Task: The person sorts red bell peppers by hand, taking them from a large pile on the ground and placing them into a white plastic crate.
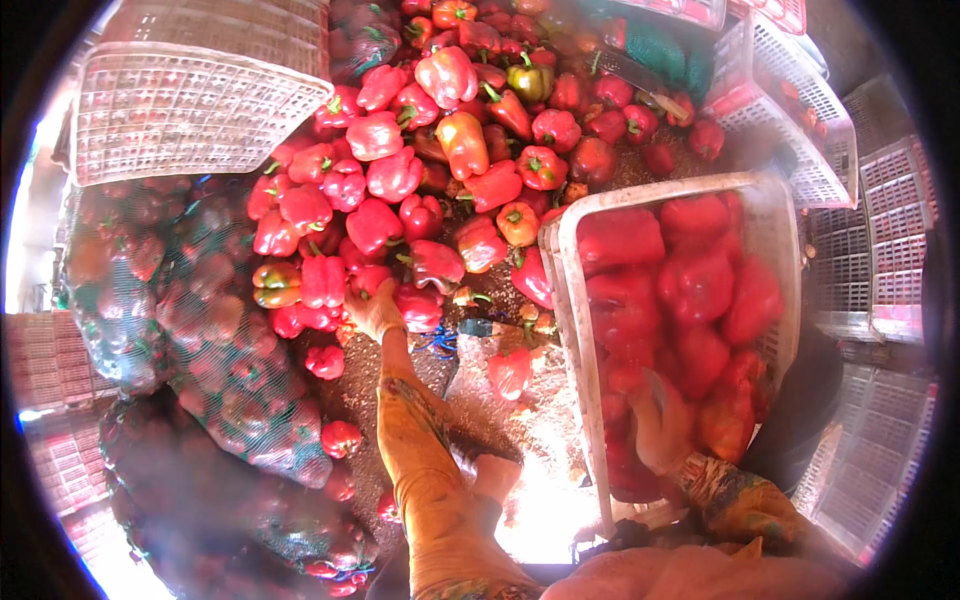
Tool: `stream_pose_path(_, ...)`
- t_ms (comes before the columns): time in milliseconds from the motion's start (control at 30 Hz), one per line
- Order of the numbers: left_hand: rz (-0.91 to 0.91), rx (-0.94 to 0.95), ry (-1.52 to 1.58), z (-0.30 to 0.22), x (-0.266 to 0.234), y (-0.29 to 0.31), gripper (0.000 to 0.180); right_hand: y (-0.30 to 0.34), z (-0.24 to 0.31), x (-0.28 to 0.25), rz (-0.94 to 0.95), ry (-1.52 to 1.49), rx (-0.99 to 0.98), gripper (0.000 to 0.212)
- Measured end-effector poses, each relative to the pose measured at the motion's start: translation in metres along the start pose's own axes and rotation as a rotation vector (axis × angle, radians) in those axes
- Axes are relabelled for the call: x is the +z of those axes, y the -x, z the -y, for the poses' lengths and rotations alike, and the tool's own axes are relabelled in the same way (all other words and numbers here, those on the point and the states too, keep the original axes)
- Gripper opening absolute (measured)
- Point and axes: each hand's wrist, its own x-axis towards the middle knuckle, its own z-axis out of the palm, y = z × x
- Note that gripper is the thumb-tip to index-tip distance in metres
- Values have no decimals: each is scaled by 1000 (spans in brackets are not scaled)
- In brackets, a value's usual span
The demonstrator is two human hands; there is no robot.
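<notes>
1. Head view: the left hand [375,308] reaches into the heap of red peppers [400,190] on the ground; its fingers curl over one pepper at the heap's near edge, though whether they have closed on it I cannot tell.
2. It seems best to take one firm fruit by its body, not the stem.
3. The right hand [660,425] grips the near rim of the white crate [572,300], tilted and part filled.
4. The peppers look glossy, mostly red, some orange or green.

Dirt floor [500,400] w/ bright sunlit patch near centre, empty white plastic crates [870,230] stacked far right, one more crate [190,110] far left, green mesh sacks [180,330] along left side.
</notes>
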Motion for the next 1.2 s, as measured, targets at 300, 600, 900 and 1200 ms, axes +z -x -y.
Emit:
stream_pose_path(300, 458, -66, 796, -128, -156, 147, 94, 0, 11, -14, 33, 0, -31, 31)
stream_pose_path(600, 827, 114, 588, -256, -247, 321, 134, 75, 99, -87, 506, 307, -794, 23)
stream_pose_path(900, 821, 191, 461, -268, -261, 388, 123, 132, 50, -142, 516, 273, -641, 24)
stream_pose_path(1200, 1147, -6, 677, -297, -263, 369, 135, 137, 4, -177, 357, 20, -446, 49)
